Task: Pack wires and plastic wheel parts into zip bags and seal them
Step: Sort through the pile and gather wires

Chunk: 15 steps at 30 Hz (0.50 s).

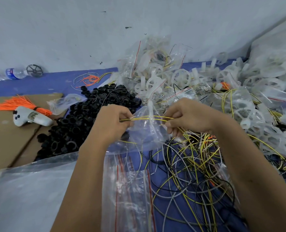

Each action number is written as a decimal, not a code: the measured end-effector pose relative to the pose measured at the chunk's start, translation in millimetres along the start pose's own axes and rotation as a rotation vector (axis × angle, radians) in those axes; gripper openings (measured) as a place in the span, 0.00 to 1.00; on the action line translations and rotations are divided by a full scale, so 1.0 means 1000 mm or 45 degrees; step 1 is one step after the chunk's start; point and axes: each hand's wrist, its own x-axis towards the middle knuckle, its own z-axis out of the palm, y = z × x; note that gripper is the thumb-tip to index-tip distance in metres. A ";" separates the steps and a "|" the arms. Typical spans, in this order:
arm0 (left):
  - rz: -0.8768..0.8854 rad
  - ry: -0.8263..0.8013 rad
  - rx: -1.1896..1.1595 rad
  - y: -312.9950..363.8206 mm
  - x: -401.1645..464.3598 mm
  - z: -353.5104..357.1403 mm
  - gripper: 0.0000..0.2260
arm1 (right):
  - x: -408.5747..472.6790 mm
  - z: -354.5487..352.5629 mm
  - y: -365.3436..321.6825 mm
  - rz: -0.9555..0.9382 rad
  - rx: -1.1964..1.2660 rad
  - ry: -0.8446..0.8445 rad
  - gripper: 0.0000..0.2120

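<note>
My left hand (113,122) and my right hand (185,117) each pinch one end of a bundle of yellow wires (149,118) stretched level between them. A clear zip bag (144,131) hangs under the wires; my left hand also seems to hold its edge. Below my right hand lies a tangle of yellow, black and white wires (194,164). Black plastic wheel parts (82,118) are heaped to the left. White translucent wheels (180,77) and filled bags (155,59) pile up behind.
Empty red-striped zip bags (130,190) lie between my forearms. A large clear plastic sheet (30,190) covers the near left. Cardboard (8,131) holds an orange wire bundle (20,102) and a white handheld device (31,117). A water bottle (13,73) lies by the wall.
</note>
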 end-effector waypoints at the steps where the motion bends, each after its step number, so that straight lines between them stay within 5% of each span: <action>1: 0.017 0.018 0.054 -0.002 0.001 -0.002 0.09 | -0.001 -0.002 0.000 0.008 0.010 0.009 0.06; 6: 0.130 0.189 0.101 0.013 0.000 0.003 0.09 | -0.002 -0.002 -0.005 0.009 -0.168 0.100 0.07; 9: 0.152 0.409 -0.159 0.038 0.000 0.012 0.01 | 0.001 -0.001 -0.011 -0.022 -0.403 0.205 0.08; 12: 0.036 0.293 -0.188 0.053 -0.002 0.026 0.16 | 0.004 0.004 -0.013 -0.010 -0.331 0.293 0.10; 15: 0.003 0.118 -0.074 0.057 -0.004 0.033 0.14 | 0.007 0.010 -0.011 0.061 0.091 0.394 0.14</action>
